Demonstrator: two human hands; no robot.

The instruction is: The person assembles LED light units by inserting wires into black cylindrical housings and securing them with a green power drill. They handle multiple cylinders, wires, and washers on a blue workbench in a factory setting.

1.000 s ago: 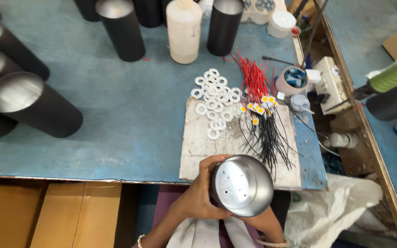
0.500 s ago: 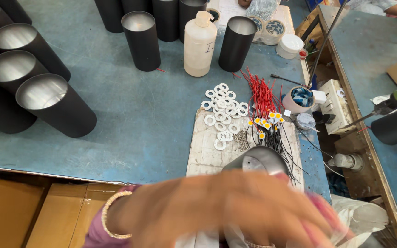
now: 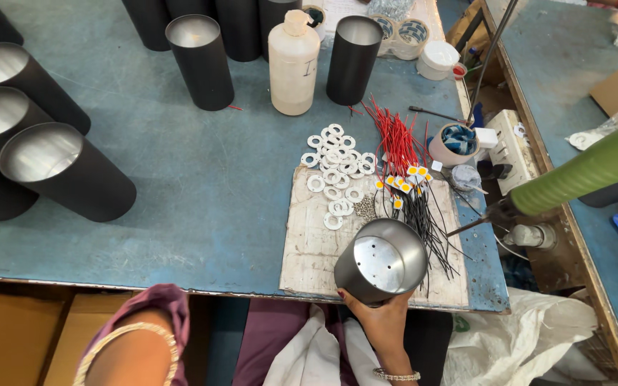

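Observation:
My right hand [image 3: 380, 322] grips the lower rim of a black metal cylinder housing [image 3: 380, 261] with a shiny, hole-drilled inside. It is tilted over the near end of a worn board [image 3: 309, 243]. On the board lie several white rings [image 3: 334, 175], red wires [image 3: 395, 139], black wires [image 3: 423, 225] and small yellow LED chips [image 3: 403, 182]. Of my left arm only a purple sleeve and a bangled wrist [image 3: 130, 350] show at the bottom left; the hand itself is out of frame.
Several black cylinders [image 3: 62, 171] lie and stand along the left and far side of the blue table [image 3: 202, 193]. A white bottle [image 3: 293, 64], tape rolls [image 3: 413, 32], a small tub [image 3: 455, 143], a power strip [image 3: 509, 146] and a green-handled soldering tool [image 3: 581, 175] are nearby.
My left hand, which swept blurred across the view half a second ago, has dropped out of frame. The cylinder has passed to my right hand alone, still over the board's near end.

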